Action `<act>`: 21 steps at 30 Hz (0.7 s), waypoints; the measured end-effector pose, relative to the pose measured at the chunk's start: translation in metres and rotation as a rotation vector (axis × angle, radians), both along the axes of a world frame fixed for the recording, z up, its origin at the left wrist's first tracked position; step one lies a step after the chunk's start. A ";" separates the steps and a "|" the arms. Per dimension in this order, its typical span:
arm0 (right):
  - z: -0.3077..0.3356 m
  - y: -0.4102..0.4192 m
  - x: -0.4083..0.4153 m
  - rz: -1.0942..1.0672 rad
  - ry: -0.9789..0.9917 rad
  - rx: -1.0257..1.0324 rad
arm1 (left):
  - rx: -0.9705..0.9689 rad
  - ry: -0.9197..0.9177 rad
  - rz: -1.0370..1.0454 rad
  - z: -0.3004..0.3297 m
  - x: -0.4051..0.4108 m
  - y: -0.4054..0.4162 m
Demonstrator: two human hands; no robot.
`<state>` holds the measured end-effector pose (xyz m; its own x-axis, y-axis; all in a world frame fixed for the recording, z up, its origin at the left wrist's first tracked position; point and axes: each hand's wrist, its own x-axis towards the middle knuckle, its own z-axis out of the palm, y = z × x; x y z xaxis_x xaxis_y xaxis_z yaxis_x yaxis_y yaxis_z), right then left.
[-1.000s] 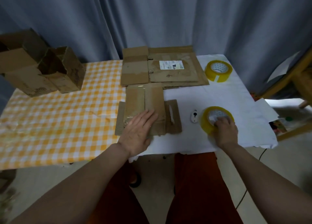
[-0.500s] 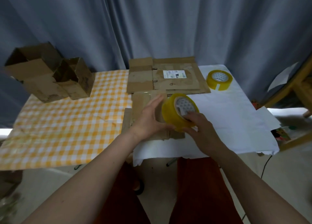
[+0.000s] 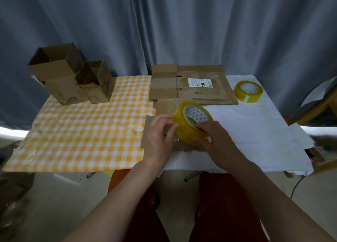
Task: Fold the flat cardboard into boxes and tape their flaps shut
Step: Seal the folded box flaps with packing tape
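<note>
Gripping the tape roll (image 3: 189, 130) in my right hand (image 3: 217, 139), my left hand (image 3: 160, 134) pinches its rim above flat cardboard (image 3: 145, 139) on the worktop (image 3: 255, 128).

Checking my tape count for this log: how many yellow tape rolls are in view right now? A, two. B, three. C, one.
A: one tape roll is held between the left hand and right hand, and a second roll lies on the white sheet.
</note>
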<state>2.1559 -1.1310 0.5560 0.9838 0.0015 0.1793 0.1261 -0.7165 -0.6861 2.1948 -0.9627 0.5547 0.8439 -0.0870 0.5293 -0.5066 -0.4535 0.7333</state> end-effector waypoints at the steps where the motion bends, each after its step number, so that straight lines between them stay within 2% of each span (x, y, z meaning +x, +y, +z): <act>1: 0.003 0.002 0.000 0.011 -0.019 -0.019 | -0.012 -0.014 0.008 0.002 -0.001 0.001; 3: 0.009 0.005 0.000 0.003 -0.092 -0.067 | -0.097 0.068 0.060 0.006 0.000 0.004; 5: 0.009 0.002 0.002 -0.078 -0.230 -0.070 | -0.256 0.274 0.121 0.010 0.003 0.008; 7: 0.006 -0.004 0.005 -0.200 -0.307 0.145 | -0.509 0.495 0.084 0.013 0.002 0.010; 8: 0.007 -0.004 0.006 -0.248 -0.265 0.303 | -0.615 0.568 0.039 0.014 0.001 0.009; 10: 0.002 0.002 0.010 -0.270 -0.126 0.572 | -0.730 0.655 -0.033 0.014 -0.002 0.005; 12: -0.004 0.008 0.010 -0.275 -0.108 0.678 | -0.754 0.721 -0.033 0.013 -0.003 0.003; 13: -0.005 0.008 0.009 -0.272 -0.153 0.644 | -0.733 0.744 0.003 0.012 -0.002 0.004; 16: -0.007 -0.010 0.006 -0.301 -0.264 0.363 | -0.668 0.779 0.224 0.003 0.001 0.022; 18: -0.012 -0.029 0.005 -0.414 -0.189 0.260 | -0.634 0.806 0.287 -0.003 0.002 0.037; 21: -0.027 -0.039 0.002 -0.546 -0.119 0.224 | -0.600 0.919 0.241 -0.008 0.002 0.042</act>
<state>2.1582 -1.1704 0.5289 0.8046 -0.5492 0.2258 -0.1344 -0.5387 -0.8317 2.1965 -0.9207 0.5471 0.8958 0.1909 -0.4014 0.3922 0.0857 0.9159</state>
